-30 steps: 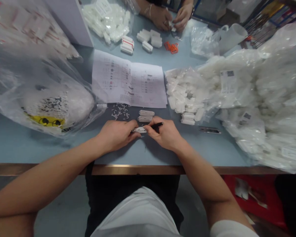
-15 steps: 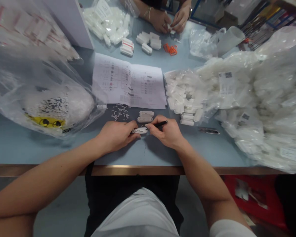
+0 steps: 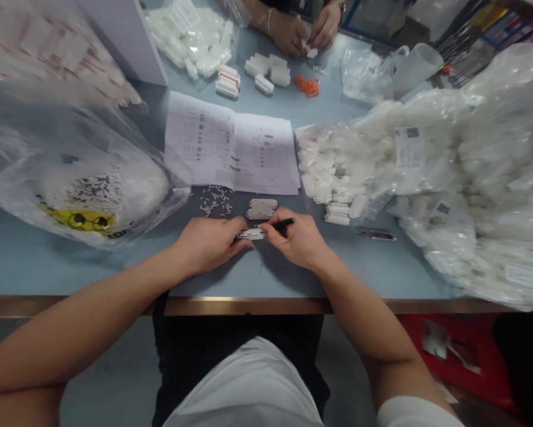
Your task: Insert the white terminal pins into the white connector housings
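White slotted piece (image 3: 252, 234) between left hand (image 3: 210, 244) and right hand (image 3: 296, 238), at the table (image 3: 293, 281).
The left hand's grip pinches the piece by its left end; the right hand's grip pinches a black pen-like tool (image 3: 286, 223) by the piece's right end, contact unclear; two similar pieces (image 3: 261, 213) lie just beyond; loose small pins (image 3: 213, 201) are scattered to their left; an open printed sheet (image 3: 266, 160) lies behind.

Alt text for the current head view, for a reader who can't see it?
A left hand holds a slotted white part while the right hand holds a black pen-like tool at its right end. Two similar white parts lie just beyond, before a printed sheet, with filled plastic bags to both sides.
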Motion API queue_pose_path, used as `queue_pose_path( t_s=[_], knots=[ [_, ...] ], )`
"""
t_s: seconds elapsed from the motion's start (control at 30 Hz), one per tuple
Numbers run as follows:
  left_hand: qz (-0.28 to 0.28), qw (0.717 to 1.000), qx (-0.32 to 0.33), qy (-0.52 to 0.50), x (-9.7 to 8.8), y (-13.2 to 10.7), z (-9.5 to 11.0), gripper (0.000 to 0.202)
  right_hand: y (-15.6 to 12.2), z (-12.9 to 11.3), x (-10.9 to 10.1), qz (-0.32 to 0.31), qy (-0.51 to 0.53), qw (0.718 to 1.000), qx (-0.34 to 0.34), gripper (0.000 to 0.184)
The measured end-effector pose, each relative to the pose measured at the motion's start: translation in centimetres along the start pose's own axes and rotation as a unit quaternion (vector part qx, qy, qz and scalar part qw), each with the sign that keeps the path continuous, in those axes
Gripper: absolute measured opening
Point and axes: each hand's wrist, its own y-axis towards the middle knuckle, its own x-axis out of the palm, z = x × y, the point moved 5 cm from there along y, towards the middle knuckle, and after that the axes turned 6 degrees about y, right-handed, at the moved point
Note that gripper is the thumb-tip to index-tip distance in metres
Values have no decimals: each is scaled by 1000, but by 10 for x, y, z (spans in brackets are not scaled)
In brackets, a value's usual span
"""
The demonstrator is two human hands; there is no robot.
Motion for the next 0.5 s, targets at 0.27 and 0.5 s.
queue_pose_path(
  t_s=[0.27,0.5],
  knots=[
    [-5,1000,-2,1,-1,1,1,40,0,2,-6,10,57,998,20,25],
    [-6,1000,2,6,-1,1,1,40,2,1,-9,26,65,997,25,23]
  ],
)
